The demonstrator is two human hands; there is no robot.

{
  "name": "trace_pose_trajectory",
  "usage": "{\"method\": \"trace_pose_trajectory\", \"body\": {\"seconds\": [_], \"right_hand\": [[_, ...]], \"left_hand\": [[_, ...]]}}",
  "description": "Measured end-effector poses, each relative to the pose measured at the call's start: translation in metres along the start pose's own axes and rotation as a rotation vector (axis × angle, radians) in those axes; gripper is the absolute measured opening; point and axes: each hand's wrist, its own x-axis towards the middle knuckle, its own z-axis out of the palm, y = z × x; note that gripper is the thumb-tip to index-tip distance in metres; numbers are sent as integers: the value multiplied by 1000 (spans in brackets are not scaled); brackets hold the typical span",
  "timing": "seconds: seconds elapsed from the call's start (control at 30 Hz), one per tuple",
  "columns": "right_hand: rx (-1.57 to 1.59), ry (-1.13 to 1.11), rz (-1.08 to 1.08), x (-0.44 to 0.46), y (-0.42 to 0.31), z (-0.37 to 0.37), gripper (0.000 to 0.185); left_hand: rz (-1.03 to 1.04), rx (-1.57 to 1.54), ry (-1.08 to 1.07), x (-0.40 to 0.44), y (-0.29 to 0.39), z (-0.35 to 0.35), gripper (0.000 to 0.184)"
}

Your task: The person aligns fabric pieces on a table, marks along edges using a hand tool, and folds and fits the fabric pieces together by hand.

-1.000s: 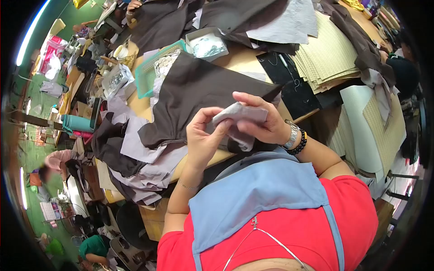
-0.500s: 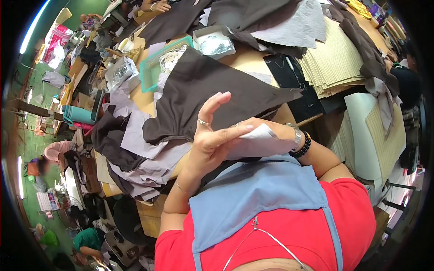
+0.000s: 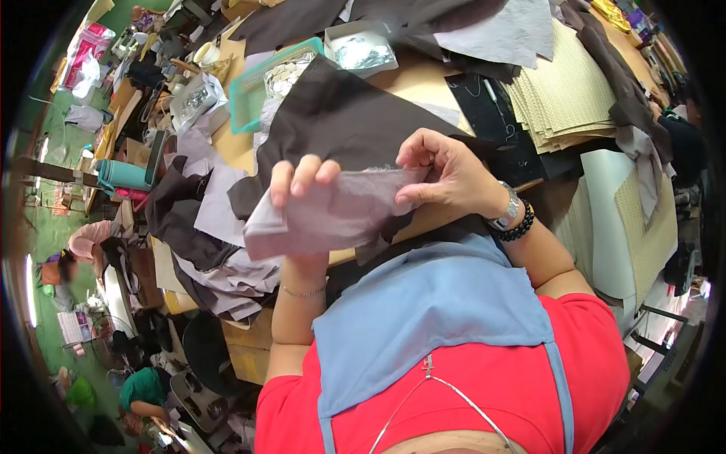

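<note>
A pale greyish-mauve piece of fabric (image 3: 333,219) is stretched between my two hands, in front of my blue apron (image 3: 431,303). My left hand (image 3: 304,180) grips it from behind, with the fingertips curled over its top edge and the palm hidden. At the other end, my right hand (image 3: 454,174) pinches the frayed upper corner between thumb and fingers. A dark flap hangs below the right part of the piece. Beyond my hands, a large dark brown cloth (image 3: 340,113) lies on the table.
A teal basket (image 3: 243,102) of small pale pieces stands beside a white box (image 3: 370,64). Stacked cream textured sheets (image 3: 563,91) lie at right. Crumpled dark and grey fabric (image 3: 219,242) sits at left, near a turquoise bottle (image 3: 125,174). Other people (image 3: 144,390) are around.
My left hand, its index finger raised before, has closed on the fabric. My right hand has turned and raised its fingers to the edge. The piece is now spread out to the left.
</note>
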Motion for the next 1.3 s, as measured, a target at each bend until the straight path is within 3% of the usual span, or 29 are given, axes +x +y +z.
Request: {"method": "trace_pose_trajectory", "body": {"seconds": [0.07,0.1,0.17,0.2,0.33,0.4,0.47,0.53,0.6,0.7,0.77,0.93,1.07,1.17,1.27,1.3], "right_hand": [[-16,28,73,2,3,0,23],[-79,46,62,2,2,0,21],[-208,83,44,0,1,1,18],[-265,90,-6,0,2,1,17],[-538,47,-166,-1,7,-1,15],[-625,10,-235,0,10,-3,14],[-639,-6,-307,1,19,-3,14],[-622,57,-437,5,28,4,14],[-576,47,-474,6,31,5,15],[-496,-43,-362,5,30,-2,16],[-471,-57,-246,2,24,-4,18],[-318,83,-92,0,22,0,19],[-175,182,25,-2,19,0,15],[-251,182,-121,-1,27,-4,12],[-409,220,-325,-1,36,-5,12],[-469,228,-375,0,35,-5,13]], "left_hand": [[53,-8,107,1,-7,-5,6],[86,41,119,2,-11,-9,10],[-47,-1,170,-9,-11,-22,32],[-21,202,127,-16,-17,-37,42],[-157,299,311,-23,-33,-48,44],[-307,1283,82,-23,-28,-63,45],[-383,1472,33,-25,-26,-72,44],[-384,872,194,-20,-26,-63,42],[-374,765,216,-17,-26,-59,43],[-276,1158,-15,-10,-30,-61,44],[-95,1157,-252,-5,-35,-66,42],[-276,947,67,-13,-33,-64,32],[-130,808,82,-23,-36,-86,25],[-35,1270,41,-28,-31,-85,24],[-320,1054,402,-35,-24,-76,36],[-291,959,406,-35,-25,-76,35]]}}
